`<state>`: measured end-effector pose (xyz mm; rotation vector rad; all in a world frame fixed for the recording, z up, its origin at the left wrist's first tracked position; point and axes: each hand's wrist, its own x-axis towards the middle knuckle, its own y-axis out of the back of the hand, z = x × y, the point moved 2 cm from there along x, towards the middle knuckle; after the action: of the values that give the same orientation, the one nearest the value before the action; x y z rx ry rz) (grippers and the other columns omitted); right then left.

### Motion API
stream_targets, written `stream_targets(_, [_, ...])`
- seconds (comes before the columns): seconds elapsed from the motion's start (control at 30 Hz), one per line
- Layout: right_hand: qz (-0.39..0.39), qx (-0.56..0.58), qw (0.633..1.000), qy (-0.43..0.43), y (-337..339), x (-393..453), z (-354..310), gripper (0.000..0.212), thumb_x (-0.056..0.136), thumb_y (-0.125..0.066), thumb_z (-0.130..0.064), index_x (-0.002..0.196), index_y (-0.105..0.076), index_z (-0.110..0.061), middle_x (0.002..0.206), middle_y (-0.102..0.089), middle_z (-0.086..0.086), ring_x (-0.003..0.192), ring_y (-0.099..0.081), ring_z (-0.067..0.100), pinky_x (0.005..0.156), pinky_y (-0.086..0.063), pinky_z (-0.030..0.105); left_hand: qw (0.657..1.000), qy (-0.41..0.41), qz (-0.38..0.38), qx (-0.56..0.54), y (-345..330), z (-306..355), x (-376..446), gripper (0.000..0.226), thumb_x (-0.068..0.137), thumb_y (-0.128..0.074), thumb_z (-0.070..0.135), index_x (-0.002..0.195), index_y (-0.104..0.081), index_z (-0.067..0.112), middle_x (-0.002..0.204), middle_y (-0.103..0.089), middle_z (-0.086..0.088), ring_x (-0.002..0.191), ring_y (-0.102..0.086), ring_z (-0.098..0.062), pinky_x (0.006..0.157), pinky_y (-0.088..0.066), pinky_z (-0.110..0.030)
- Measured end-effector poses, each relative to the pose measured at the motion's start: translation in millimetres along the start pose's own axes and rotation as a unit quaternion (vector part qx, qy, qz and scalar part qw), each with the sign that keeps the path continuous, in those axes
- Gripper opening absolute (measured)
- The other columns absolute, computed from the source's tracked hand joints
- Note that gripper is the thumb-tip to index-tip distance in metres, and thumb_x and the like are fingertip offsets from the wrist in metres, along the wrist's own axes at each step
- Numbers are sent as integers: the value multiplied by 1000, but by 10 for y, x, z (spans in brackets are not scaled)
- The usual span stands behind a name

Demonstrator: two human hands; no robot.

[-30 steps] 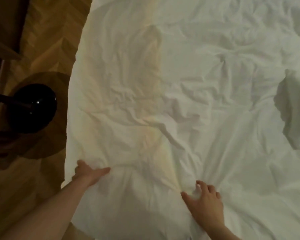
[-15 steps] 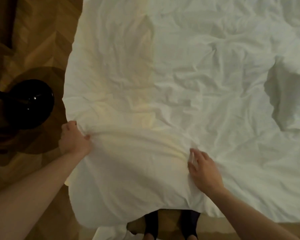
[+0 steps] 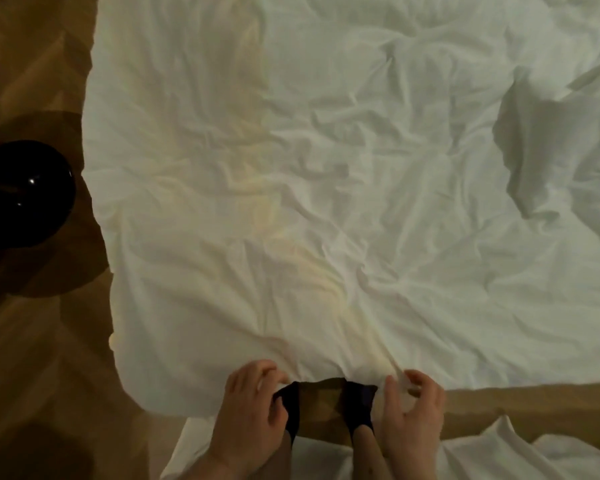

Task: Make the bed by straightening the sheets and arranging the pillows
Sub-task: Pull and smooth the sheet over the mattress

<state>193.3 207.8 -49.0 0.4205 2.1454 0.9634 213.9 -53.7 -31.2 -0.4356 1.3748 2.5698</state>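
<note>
- White sheet (image 3: 326, 202) covers most of the frame, spread flat but heavily wrinkled; its long run goes from the lower edge near the hands toward the top of the frame, and it also runs off the right edge.
- Near edge of the sheet runs across the lower part of the frame; its rounded corner hangs at lower left, over the wooden floor (image 3: 42, 393).
- Creases fan upward from a bunched spot at lower centre, just above the hands.
- A raised, shadowed fold (image 3: 541, 140) stands up at the right of the frame.
- Left hand (image 3: 253, 407) at lower centre, back to the camera, fingers curled at the sheet's near edge; right hand (image 3: 413, 407) just beside it to the right, fingers bent, pinching a bit of white fabric at the same edge.
- Whether the left hand actually grips the cloth: cannot tell.
- Both forearms enter from the bottom edge, close together.
- Between the hands, two feet in dark socks (image 3: 326, 407) on the floor.
- More white fabric (image 3: 499, 455) lies rumpled on the floor at lower right.
- Glossy black round object (image 3: 25, 192) at the left edge, well apart from the hands.
</note>
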Motion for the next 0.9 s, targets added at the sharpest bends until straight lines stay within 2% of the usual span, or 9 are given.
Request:
stream_targets(0.07, [-34,44,984,-170,68,-71,245,47,84,-81,-33,122,-56,-18,120,-61,6,102,-62,29,95,-50,48,993,104,-48,31,-81,-125,-164,64,56,-72,28,118,-56,29,128,-48,7,116,-55,-24,95,-44,-36])
stream_targets(0.13, [-90,88,955,-267,57,-85,336,66,85,-80,-43,137,-50,-17,131,-62,9,105,-62,26,99,-49,44,984,140,-86,68,-111,-216,-178,83,57,-72,34,136,-50,25,144,-42,1,129,-47,-27,100,-46,-42])
stream_targets(0.23, [-135,154,934,-293,-85,76,230,89,80,-78,-58,150,-42,-16,136,-59,5,121,-61,30,106,-49,46,982,114,-107,107,-175,-263,27,92,61,-71,44,144,-43,15,148,-42,-7,134,-42,-31,107,-44,-46])
stream_targets(0.33, [-155,234,914,-292,-270,367,70,95,73,-85,-59,149,-41,-21,140,-58,3,127,-59,30,108,-49,55,971,119,-143,152,-299,-394,329,107,55,-88,40,148,-41,15,150,-43,-10,129,-50,-32,102,-49,-46])
stream_targets(0.47, [-146,288,898,-300,-280,641,-188,64,85,-83,-29,134,-43,-17,114,-56,1,113,-58,29,103,-54,52,963,110,-162,185,-291,-366,612,75,75,-77,8,143,-46,17,140,-54,-7,101,-65,-29,77,-57,-41])
stream_targets(0.53, [-147,271,906,-291,-203,663,-163,55,84,-82,-25,124,-46,-16,107,-57,0,106,-60,28,97,-57,51,966,82,-175,170,-242,-339,654,46,86,-63,9,130,-55,20,124,-63,-4,98,-67,-28,76,-54,-38])
stream_targets(0.63, [-119,129,951,-257,44,484,28,58,71,-79,-34,123,-61,-15,116,-68,10,106,-65,35,95,-57,56,948,65,-243,194,-142,-425,499,34,78,-58,15,105,-66,37,107,-69,5,99,-65,-22,84,-47,-32])
stream_targets(0.8, [-164,-43,962,-214,389,-31,170,46,88,-69,-29,128,-61,-8,126,-67,17,121,-59,41,100,-47,42,867,8,-393,306,-8,-333,20,41,87,-48,15,121,-65,30,122,-65,0,115,-56,-24,100,-36,-34])
stream_targets(0.9, [-245,-124,942,-194,488,-91,40,54,89,-65,-41,130,-48,-10,130,-63,15,119,-60,38,94,-48,40,858,30,-429,280,94,-211,-80,55,88,-46,15,140,-52,31,143,-52,1,129,-47,-24,105,-37,-35])
